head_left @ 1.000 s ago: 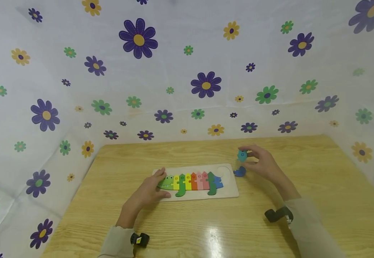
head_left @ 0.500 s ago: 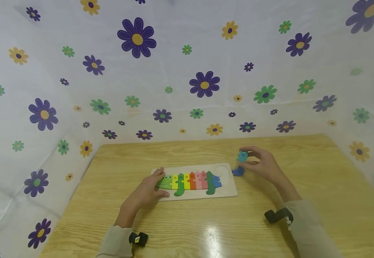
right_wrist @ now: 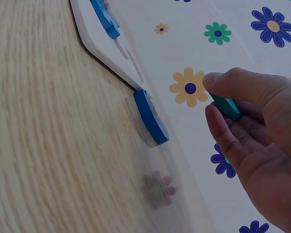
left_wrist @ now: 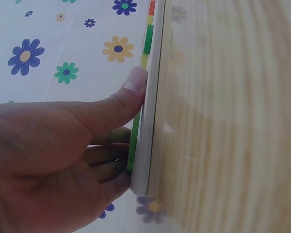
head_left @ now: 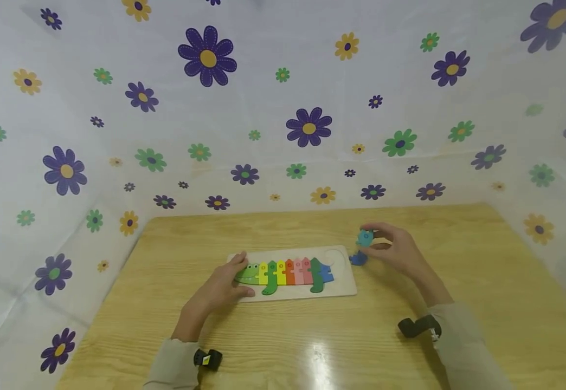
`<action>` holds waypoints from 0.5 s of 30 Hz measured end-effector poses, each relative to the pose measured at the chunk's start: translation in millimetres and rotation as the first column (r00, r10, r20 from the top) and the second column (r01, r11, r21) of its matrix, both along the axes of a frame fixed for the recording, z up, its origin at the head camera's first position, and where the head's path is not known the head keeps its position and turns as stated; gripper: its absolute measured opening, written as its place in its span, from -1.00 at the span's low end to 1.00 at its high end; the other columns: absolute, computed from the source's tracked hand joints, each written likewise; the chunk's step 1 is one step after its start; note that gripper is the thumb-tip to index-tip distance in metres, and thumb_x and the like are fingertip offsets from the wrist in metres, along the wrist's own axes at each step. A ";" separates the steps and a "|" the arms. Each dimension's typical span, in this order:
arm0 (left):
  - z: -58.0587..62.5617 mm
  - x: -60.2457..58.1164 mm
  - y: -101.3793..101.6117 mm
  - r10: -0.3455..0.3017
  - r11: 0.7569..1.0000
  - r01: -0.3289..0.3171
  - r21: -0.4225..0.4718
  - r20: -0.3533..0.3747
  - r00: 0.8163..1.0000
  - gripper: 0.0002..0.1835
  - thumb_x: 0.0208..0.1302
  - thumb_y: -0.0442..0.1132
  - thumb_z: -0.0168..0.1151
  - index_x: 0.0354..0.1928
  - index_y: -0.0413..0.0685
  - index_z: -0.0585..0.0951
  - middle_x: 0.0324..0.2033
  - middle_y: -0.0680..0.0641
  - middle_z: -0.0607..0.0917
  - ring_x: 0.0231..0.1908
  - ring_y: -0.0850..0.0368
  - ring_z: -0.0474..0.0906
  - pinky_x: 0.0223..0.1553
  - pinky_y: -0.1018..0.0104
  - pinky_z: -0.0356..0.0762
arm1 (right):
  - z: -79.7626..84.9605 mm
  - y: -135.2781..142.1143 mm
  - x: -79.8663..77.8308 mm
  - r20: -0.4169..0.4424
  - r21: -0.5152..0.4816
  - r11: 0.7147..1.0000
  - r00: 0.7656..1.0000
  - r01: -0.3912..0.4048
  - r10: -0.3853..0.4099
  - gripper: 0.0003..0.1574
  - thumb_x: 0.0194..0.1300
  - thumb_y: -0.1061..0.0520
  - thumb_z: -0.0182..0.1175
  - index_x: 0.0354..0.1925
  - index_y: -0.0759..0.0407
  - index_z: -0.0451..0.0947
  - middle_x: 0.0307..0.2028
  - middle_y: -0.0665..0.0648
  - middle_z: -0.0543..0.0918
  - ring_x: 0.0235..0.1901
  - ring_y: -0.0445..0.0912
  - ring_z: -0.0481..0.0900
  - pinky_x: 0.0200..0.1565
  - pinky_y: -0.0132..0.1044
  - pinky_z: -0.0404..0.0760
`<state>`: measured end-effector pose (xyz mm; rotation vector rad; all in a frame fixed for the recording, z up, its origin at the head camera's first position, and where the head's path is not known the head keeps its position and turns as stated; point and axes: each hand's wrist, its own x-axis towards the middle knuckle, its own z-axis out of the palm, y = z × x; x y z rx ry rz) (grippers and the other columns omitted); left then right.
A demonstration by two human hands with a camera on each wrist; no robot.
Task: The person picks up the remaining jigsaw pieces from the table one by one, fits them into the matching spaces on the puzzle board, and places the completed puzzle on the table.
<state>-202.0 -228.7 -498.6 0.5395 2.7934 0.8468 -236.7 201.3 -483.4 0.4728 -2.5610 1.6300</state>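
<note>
A wooden crocodile puzzle board (head_left: 343, 284) lies on the table, its left end held by my left hand (head_left: 217, 284), thumb on the near side and fingers round the far side. Set in it are a green head piece (head_left: 248, 276), several coloured body pieces and a blue piece (head_left: 326, 273) at the right; the round recess past that shows bare wood. My right hand (head_left: 397, 250) pinches a teal puzzle piece (head_left: 365, 237) between thumb and fingertips, raised above the table. Below it a curved dark blue piece (right_wrist: 151, 119) lies against the board's right edge.
The wooden table (head_left: 283, 336) reflects a bright light near its front. White cloth (head_left: 263, 97) printed with flowers rises behind it and on both sides. Black wrist cameras (head_left: 208, 359) sit by both sleeves.
The teal piece in my right hand has shifted slightly left and turned a little. My left hand stays on the board. The whole head view has drifted slightly.
</note>
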 end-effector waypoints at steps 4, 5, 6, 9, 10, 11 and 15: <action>0.2 -0.9 1.4 -0.011 1.000 0.011 0.002 0.010 1.000 -0.10 0.24 -0.15 0.48 0.49 -0.39 0.27 0.56 -0.30 0.11 0.54 -0.27 0.02 0.51 -0.13 0.06 | 0.4 0.1 1.8 0.011 0.035 0.999 1.000 0.004 -0.004 -0.36 0.21 0.23 0.51 0.23 0.30 0.57 0.10 0.28 0.67 0.05 0.14 0.64 0.00 -0.32 0.72; 0.2 -1.0 1.7 -0.011 1.000 0.011 0.001 0.011 1.000 -0.10 0.24 -0.15 0.48 0.49 -0.39 0.26 0.56 -0.30 0.11 0.54 -0.27 0.02 0.51 -0.13 0.06 | 0.7 -0.1 2.4 0.016 0.041 0.999 1.000 0.003 -0.003 -0.36 0.21 0.22 0.51 0.23 0.30 0.57 0.09 0.28 0.68 0.04 0.15 0.65 -0.01 -0.34 0.72; 0.4 -0.9 1.9 -0.011 1.000 0.011 0.002 0.011 1.000 -0.10 0.24 -0.16 0.48 0.49 -0.39 0.26 0.56 -0.30 0.10 0.54 -0.27 0.01 0.51 -0.13 0.05 | 0.8 -0.5 2.7 0.021 0.045 0.999 1.000 0.001 -0.002 -0.37 0.21 0.20 0.51 0.22 0.29 0.57 0.07 0.27 0.69 0.03 0.15 0.66 -0.01 -0.36 0.71; 0.7 -1.0 1.5 -0.005 1.000 0.005 0.005 0.006 1.000 -0.10 0.24 -0.17 0.48 0.49 -0.39 0.26 0.56 -0.30 0.11 0.54 -0.27 0.02 0.51 -0.13 0.06 | 0.5 -1.7 2.6 0.029 0.050 0.999 1.000 -0.005 0.003 -0.36 0.22 0.17 0.52 0.22 0.27 0.57 0.03 0.26 0.71 0.02 0.16 0.67 -0.01 -0.38 0.70; 0.7 -1.0 1.1 -0.005 1.000 0.005 0.006 0.002 1.000 -0.10 0.24 -0.17 0.48 0.49 -0.40 0.26 0.56 -0.31 0.12 0.54 -0.28 0.02 0.51 -0.14 0.06 | 1.0 -2.4 2.6 0.030 0.051 0.999 1.000 -0.005 0.004 -0.36 0.21 0.16 0.52 0.22 0.26 0.58 0.03 0.26 0.71 0.02 0.15 0.68 -0.01 -0.38 0.70; 0.8 -1.0 0.6 -0.005 1.000 0.005 0.007 0.000 1.000 -0.10 0.24 -0.18 0.49 0.49 -0.40 0.26 0.56 -0.31 0.12 0.54 -0.28 0.02 0.50 -0.14 0.07 | 1.3 -3.1 2.4 0.033 0.050 0.999 0.999 -0.006 0.004 -0.37 0.21 0.15 0.53 0.21 0.26 0.58 0.02 0.25 0.71 0.01 0.15 0.69 -0.01 -0.37 0.70; 1.2 -1.4 -0.1 -0.003 1.000 0.003 0.012 -0.002 1.000 -0.11 0.24 -0.17 0.49 0.48 -0.43 0.27 0.55 -0.33 0.13 0.54 -0.29 0.03 0.50 -0.15 0.07 | 1.2 -3.6 1.2 0.032 0.073 0.997 0.999 -0.011 0.009 -0.37 0.21 0.16 0.52 0.20 0.27 0.58 0.02 0.25 0.71 0.01 0.16 0.70 -0.01 -0.36 0.71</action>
